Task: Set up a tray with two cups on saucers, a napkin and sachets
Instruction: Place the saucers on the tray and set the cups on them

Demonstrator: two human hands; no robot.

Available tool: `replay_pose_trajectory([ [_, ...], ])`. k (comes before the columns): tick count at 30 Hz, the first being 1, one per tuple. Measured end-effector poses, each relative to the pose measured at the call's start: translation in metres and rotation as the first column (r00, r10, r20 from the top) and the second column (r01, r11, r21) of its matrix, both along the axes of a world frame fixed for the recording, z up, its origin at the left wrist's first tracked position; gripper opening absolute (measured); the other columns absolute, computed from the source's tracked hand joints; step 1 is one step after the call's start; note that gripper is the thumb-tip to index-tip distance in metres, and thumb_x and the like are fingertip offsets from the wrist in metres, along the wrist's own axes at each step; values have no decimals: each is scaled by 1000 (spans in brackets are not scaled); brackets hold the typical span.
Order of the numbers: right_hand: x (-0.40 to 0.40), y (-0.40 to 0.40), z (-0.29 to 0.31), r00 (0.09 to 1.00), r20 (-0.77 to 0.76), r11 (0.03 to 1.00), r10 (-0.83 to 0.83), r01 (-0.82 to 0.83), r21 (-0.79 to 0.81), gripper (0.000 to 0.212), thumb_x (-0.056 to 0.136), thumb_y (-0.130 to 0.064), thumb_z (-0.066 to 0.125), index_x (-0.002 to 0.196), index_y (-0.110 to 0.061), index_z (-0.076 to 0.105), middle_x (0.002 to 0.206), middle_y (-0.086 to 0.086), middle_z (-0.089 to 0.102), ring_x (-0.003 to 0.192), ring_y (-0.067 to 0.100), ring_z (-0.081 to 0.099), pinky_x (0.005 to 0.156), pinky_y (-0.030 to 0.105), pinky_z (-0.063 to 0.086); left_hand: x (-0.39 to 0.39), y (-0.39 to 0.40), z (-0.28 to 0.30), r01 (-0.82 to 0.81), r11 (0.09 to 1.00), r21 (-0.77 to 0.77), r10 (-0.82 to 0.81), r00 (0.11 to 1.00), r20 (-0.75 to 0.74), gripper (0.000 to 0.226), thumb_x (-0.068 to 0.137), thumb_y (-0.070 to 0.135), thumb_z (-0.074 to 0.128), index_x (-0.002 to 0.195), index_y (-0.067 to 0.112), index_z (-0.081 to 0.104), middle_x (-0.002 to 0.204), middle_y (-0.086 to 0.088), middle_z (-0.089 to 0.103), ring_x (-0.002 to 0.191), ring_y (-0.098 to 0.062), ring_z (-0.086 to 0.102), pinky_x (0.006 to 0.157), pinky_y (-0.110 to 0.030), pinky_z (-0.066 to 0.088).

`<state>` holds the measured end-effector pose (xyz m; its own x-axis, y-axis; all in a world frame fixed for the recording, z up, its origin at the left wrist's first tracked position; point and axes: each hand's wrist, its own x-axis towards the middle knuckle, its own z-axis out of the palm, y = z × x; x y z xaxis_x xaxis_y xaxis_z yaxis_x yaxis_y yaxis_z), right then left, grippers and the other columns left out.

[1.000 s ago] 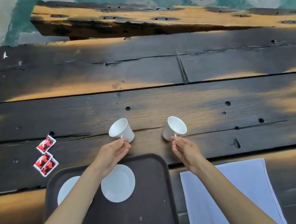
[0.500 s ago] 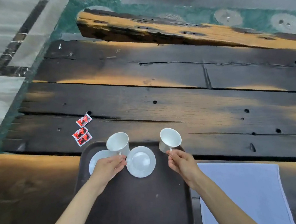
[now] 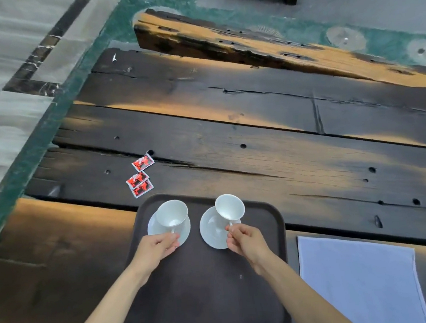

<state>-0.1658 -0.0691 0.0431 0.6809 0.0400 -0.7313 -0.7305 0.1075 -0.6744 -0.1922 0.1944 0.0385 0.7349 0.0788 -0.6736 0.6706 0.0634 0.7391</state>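
Each hand pinches a white porcelain cup's handle, left hand (image 3: 155, 247) and right hand (image 3: 243, 239), over round white saucers (image 3: 152, 228) on the dark plastic tray (image 3: 205, 287); red sachets (image 3: 140, 178) lie at eleven o'clock, a white cloth napkin (image 3: 359, 282) at four.

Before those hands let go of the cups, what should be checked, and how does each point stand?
1. Left cup over left saucer: ok, though whether it is seated cannot be told.
2. Right cup upright on right saucer: not ok, it tilts.
3. Left hand and right hand gripping the handles: ok.
4. Both saucers inside the tray: ok.
5. Napkin on tray: not ok, lies beside it.
6. Sachets on tray: not ok, on the table.
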Motion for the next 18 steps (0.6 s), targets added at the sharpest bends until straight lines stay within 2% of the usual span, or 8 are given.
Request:
replay_pose_trajectory([
  [2, -3, 5, -1, 1000, -4, 1000, 28, -28, -6, 25, 100, -14, 61, 76, -12, 69, 72, 2, 50, 63, 14, 50, 75, 23, 55, -4, 3, -4, 29, 1000, 8, -29, 1000, -9, 24, 96, 23, 67, 109, 6, 78, 107, -8, 78, 105, -12, 73, 96, -23, 55],
  [5, -7, 9, -3, 999, -21, 999, 39, -39, -6, 21, 99, -17, 64, 78, -12, 67, 71, 0, 50, 63, 13, 51, 75, 24, 56, -8, 6, -10, 45, 999, 22, -45, 999, -6, 25, 94, 26, 70, 108, 7, 79, 104, -8, 79, 105, -13, 73, 90, -17, 56],
  [9, -14, 11, -5, 997, -37, 996, 66, -68, -61, 24, 98, -23, 65, 78, -12, 67, 72, -1, 57, 67, 10, 59, 78, 23, 58, -16, 9, -18, 39, 998, 40, -39, 999, -10, 25, 92, 27, 72, 104, 7, 80, 105, -9, 78, 105, -15, 73, 87, -18, 56],
  [13, -20, 11, -7, 997, -67, 992, 37, -44, -120, 20, 98, -24, 65, 96, -6, 73, 85, 3, 70, 79, 9, 69, 74, 19, 59, -22, 11, -21, 21, 999, 45, -20, 1000, -24, 20, 92, 23, 72, 103, 9, 80, 107, -11, 78, 105, -19, 73, 85, -17, 57],
  [15, -23, 11, -5, 998, -70, 993, 1, -9, -117, 18, 97, -21, 65, 110, -9, 71, 94, 8, 74, 86, 12, 73, 74, 21, 60, -24, 11, -20, 12, 999, 31, -11, 1000, -26, 17, 92, 19, 72, 106, 11, 79, 108, -12, 77, 105, -22, 74, 88, -23, 58],
  [18, -27, 11, 3, 998, -59, 994, -24, 18, -107, 21, 97, -21, 65, 117, -17, 67, 107, 13, 76, 95, 18, 74, 76, 25, 60, -29, 12, -17, 2, 1000, 29, -1, 999, -35, 23, 93, 17, 71, 116, 12, 74, 111, -10, 76, 100, -20, 75, 93, -31, 57],
])
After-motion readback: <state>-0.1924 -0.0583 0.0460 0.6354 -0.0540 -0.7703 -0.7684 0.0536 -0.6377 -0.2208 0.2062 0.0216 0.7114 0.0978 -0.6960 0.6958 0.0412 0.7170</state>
